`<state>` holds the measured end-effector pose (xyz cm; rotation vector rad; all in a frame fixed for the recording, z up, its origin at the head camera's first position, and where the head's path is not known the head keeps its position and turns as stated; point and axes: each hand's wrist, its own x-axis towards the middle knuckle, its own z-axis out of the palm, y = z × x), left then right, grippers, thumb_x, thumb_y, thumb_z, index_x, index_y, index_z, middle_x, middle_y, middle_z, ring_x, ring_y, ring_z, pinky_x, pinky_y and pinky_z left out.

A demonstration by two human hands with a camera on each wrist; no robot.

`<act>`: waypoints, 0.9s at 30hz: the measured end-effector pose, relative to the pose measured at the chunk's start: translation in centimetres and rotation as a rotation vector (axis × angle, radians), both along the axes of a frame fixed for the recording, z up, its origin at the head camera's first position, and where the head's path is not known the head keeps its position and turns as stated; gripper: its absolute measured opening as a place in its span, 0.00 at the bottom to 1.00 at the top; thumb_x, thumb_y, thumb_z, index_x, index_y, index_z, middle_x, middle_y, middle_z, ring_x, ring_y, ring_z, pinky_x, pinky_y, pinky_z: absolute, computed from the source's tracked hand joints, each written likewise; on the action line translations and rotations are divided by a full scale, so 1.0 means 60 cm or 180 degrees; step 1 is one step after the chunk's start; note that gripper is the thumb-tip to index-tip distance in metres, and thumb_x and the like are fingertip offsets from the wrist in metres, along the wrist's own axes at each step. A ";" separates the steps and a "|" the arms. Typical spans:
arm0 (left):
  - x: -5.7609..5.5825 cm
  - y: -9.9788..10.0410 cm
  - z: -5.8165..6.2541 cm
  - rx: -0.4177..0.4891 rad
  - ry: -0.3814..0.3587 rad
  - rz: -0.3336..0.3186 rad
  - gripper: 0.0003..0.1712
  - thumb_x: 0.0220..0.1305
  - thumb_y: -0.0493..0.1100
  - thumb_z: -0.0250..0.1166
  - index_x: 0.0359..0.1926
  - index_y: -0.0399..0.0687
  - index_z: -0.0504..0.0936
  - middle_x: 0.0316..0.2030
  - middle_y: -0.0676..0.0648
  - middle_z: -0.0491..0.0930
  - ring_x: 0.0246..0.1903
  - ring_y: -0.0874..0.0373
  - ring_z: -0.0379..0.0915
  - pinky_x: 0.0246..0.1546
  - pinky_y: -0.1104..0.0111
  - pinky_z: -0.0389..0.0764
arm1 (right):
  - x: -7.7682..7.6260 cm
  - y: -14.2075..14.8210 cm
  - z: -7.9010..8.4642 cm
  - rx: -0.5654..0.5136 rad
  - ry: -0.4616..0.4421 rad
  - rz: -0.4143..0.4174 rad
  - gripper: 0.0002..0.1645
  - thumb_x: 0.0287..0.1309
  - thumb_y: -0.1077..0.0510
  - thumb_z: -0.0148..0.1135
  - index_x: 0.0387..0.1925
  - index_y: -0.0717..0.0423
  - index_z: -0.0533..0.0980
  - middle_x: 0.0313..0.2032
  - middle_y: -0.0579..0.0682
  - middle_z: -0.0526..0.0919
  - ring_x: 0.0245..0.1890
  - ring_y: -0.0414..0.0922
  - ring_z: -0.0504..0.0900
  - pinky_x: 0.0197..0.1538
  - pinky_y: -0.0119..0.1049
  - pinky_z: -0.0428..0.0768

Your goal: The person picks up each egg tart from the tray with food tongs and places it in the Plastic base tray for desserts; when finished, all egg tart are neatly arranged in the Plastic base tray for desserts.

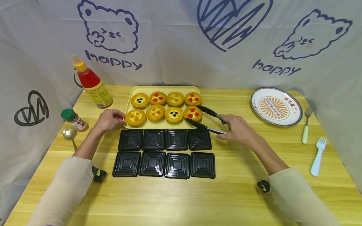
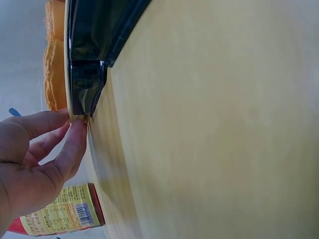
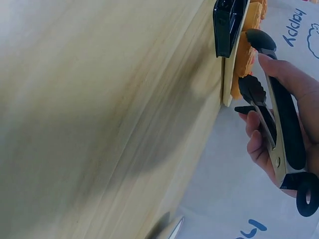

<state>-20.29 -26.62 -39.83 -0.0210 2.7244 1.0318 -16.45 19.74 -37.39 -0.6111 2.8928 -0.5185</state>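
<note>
Tart-like pastries lie in two rows on a pale yellow tray [image 1: 167,88], topped with red, blue or yellow pieces. My left hand [image 1: 108,120] pinches the tray's front left corner between thumb and fingers. With my right hand [image 1: 238,128] I grip black-and-silver tongs [image 3: 286,119], whose two black tips are spread at either side of the red-topped tart [image 1: 193,114] at the front right. In the right wrist view, the tips lie right at that tart's crust [image 3: 244,57]. Several square black plastic trays [image 1: 153,163] stand in two rows before the yellow tray.
To the left are a red sauce bottle [image 1: 97,91], a green-capped shaker [image 1: 75,120] and a spoon [image 1: 69,134]. On the right lie a patterned plate [image 1: 255,97], a green-handled utensil [image 1: 305,134] and a pale blue fork [image 1: 317,158]. A white cloth [image 1: 175,40] with drawings hangs behind.
</note>
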 end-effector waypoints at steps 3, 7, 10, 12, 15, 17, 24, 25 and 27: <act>-0.001 0.002 -0.002 -0.0017 0.0004 -0.0014 0.16 0.54 0.36 0.67 0.44 0.30 0.79 0.35 0.37 0.80 0.26 0.62 0.71 0.27 0.73 0.73 | 0.004 0.004 0.001 -0.0043 0.0055 -0.0004 0.49 0.44 0.49 0.74 0.64 0.67 0.64 0.58 0.68 0.73 0.57 0.63 0.74 0.60 0.55 0.70; -0.002 0.002 -0.004 -0.0004 -0.0014 -0.0030 0.16 0.55 0.36 0.67 0.44 0.31 0.79 0.36 0.37 0.80 0.27 0.62 0.72 0.27 0.73 0.73 | 0.016 0.015 0.010 -0.0120 0.0196 0.0022 0.47 0.45 0.50 0.74 0.64 0.65 0.66 0.53 0.65 0.78 0.40 0.56 0.81 0.48 0.48 0.78; -0.002 -0.001 -0.004 0.0006 -0.0012 -0.0048 0.16 0.55 0.36 0.66 0.44 0.30 0.79 0.36 0.37 0.80 0.27 0.61 0.72 0.27 0.72 0.74 | 0.030 0.026 0.022 -0.0155 0.0295 0.0103 0.46 0.44 0.50 0.74 0.63 0.64 0.68 0.45 0.60 0.82 0.27 0.45 0.74 0.35 0.39 0.72; -0.002 -0.002 -0.003 0.0009 -0.0016 -0.0056 0.16 0.55 0.36 0.66 0.44 0.30 0.79 0.36 0.37 0.80 0.27 0.61 0.73 0.27 0.72 0.74 | 0.043 0.034 0.030 -0.0158 0.0316 0.0177 0.45 0.44 0.50 0.74 0.63 0.63 0.68 0.40 0.56 0.82 0.24 0.41 0.68 0.32 0.36 0.68; 0.000 -0.003 0.000 0.0024 -0.0026 -0.0054 0.16 0.55 0.35 0.65 0.44 0.29 0.78 0.36 0.37 0.80 0.27 0.61 0.73 0.27 0.72 0.75 | 0.064 0.045 0.037 -0.0132 0.0282 0.0292 0.43 0.45 0.50 0.74 0.62 0.61 0.69 0.42 0.54 0.82 0.25 0.39 0.68 0.32 0.35 0.68; 0.000 -0.003 0.001 0.0025 -0.0042 -0.0046 0.16 0.55 0.35 0.65 0.44 0.30 0.78 0.36 0.37 0.80 0.27 0.61 0.72 0.27 0.72 0.75 | 0.078 0.051 0.037 -0.0108 0.0241 0.0353 0.42 0.46 0.50 0.73 0.62 0.60 0.70 0.45 0.55 0.82 0.25 0.38 0.68 0.33 0.35 0.69; -0.002 -0.001 0.001 0.0051 -0.0069 -0.0032 0.17 0.54 0.36 0.67 0.44 0.30 0.78 0.36 0.38 0.80 0.27 0.62 0.72 0.27 0.73 0.75 | 0.112 0.063 0.028 -0.0063 0.0191 0.0438 0.43 0.44 0.50 0.74 0.62 0.60 0.71 0.48 0.55 0.82 0.25 0.35 0.68 0.36 0.35 0.70; -0.002 -0.001 0.001 0.0054 -0.0075 -0.0026 0.17 0.54 0.36 0.67 0.44 0.30 0.78 0.36 0.38 0.80 0.27 0.62 0.72 0.27 0.73 0.75 | 0.113 0.064 0.027 -0.0068 0.0199 0.0447 0.43 0.43 0.50 0.74 0.61 0.60 0.71 0.49 0.55 0.82 0.25 0.35 0.68 0.35 0.35 0.70; -0.002 -0.001 0.000 0.0052 -0.0095 -0.0012 0.17 0.55 0.36 0.67 0.45 0.30 0.78 0.36 0.38 0.80 0.27 0.61 0.72 0.27 0.73 0.75 | 0.115 0.064 0.024 -0.0069 0.0199 0.0458 0.43 0.43 0.51 0.75 0.61 0.61 0.71 0.49 0.56 0.82 0.24 0.34 0.67 0.34 0.34 0.71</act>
